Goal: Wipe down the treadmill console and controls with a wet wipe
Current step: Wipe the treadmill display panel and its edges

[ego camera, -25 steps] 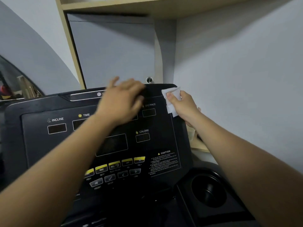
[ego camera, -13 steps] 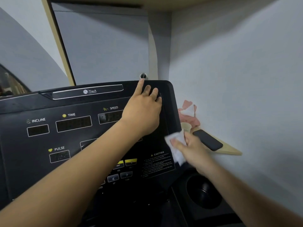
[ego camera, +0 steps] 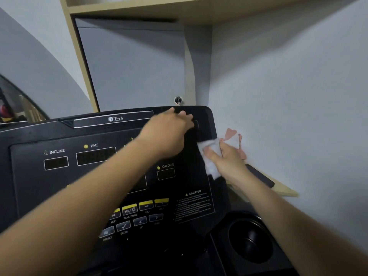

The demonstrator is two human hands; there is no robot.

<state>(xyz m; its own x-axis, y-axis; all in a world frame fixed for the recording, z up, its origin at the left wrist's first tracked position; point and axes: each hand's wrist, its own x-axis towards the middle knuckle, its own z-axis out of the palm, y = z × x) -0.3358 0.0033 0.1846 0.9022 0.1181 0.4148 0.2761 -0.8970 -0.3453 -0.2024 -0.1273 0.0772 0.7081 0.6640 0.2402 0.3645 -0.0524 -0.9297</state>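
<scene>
Right hand has the wet wipe pinched in its fingers, bunched flat against the right edge of the treadmill console, a bit right of the frame's centre. Left hand is empty, fingers spread loose and resting near the console's upper right corner, looks like it's bracing the panel.

How I'd do this bit well: keep that left hand planted so the console doesn't wobble, and run the wipe along the side edge in long overlapping strokes instead of scrubbing one spot. Flatten the wipe out more; a wadded one only cleans with a small patch. Fold to a fresh face before moving on.

Lots left, I'd guess: the display windows under INCLINE and TIME, plus the yellow button row in the lower middle. Go light on those buttons so nothing gets pressed hard or flooded in the seams.

Also mind the phone on the wooden shelf just right of the console; the elbow passes near it.
</scene>
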